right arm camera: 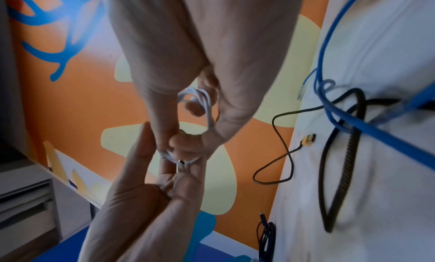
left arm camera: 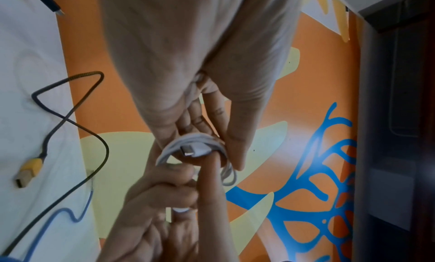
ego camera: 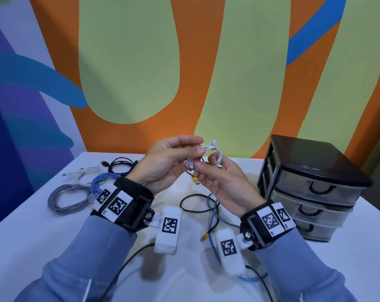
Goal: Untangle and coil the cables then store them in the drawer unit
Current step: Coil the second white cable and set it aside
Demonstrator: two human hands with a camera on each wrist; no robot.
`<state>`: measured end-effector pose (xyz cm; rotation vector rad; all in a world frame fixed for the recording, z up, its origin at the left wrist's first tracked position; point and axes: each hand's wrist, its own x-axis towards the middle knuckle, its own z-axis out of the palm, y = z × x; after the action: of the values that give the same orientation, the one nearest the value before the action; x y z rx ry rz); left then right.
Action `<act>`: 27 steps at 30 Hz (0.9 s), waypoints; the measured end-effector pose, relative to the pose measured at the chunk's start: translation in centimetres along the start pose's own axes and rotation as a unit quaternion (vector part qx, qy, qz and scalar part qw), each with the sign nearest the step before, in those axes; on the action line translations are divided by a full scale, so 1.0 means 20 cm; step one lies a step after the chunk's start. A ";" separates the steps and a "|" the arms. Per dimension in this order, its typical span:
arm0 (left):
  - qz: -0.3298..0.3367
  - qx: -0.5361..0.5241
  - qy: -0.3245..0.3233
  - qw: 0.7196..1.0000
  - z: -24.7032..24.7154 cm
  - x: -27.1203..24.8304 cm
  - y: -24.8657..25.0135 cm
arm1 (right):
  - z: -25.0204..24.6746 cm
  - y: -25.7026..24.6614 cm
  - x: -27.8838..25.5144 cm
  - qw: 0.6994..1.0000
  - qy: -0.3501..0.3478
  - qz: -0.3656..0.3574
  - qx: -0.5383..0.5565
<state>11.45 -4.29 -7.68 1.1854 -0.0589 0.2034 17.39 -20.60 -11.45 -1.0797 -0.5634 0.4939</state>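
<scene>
A small white cable coil [ego camera: 208, 156] is held in the air above the table, between both hands. My left hand [ego camera: 173, 162] pinches its upper left side with thumb and fingers. My right hand [ego camera: 215, 173] pinches the lower part with its thumb, fingers curled round the loops. In the left wrist view the white coil [left arm camera: 195, 148] shows a metal plug end at its middle. The right wrist view shows the white coil [right arm camera: 200, 106] between the fingers. The black drawer unit [ego camera: 315, 184] stands at the right with all three drawers shut.
Coiled cables lie at the left: grey [ego camera: 69, 198], blue [ego camera: 104, 182], white [ego camera: 84, 173] and black [ego camera: 121, 164]. Loose on the table [ego camera: 32, 236] under my hands lie a black braided cable with yellow plugs [ego camera: 197, 205] and a blue cable [ego camera: 215, 223].
</scene>
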 end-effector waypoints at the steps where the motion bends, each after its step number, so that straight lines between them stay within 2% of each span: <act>1: 0.001 0.007 0.002 1.000 0.00 0.00 0.00 | 0.00 0.00 0.00 1.000 0.006 -0.003 -0.013; 4: 0.006 0.027 0.009 1.000 0.00 0.00 -0.01 | 0.01 0.01 -0.01 0.999 0.020 -0.004 -0.028; 9: 0.019 0.065 0.001 0.998 0.00 0.01 -0.02 | 0.02 0.03 0.00 0.999 0.019 -0.018 0.035; 17: 0.040 0.131 0.009 0.991 0.00 0.00 -0.01 | 0.03 0.02 0.00 0.998 0.041 -0.040 -0.012; 19: 0.042 0.190 0.033 0.980 0.02 0.00 -0.01 | 0.03 0.03 0.00 0.994 0.054 -0.072 -0.058; 23: 0.100 0.326 0.122 0.932 0.01 0.01 -0.03 | 0.03 0.02 -0.01 0.983 0.059 -0.110 -0.135; 27: 0.105 0.342 0.177 0.917 -0.01 0.02 -0.05 | 0.04 0.03 -0.01 0.977 0.043 -0.115 -0.172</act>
<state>12.07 -4.47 -8.55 1.8229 0.2227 0.6669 16.64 -19.99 -11.71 -1.3372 -0.7038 0.1473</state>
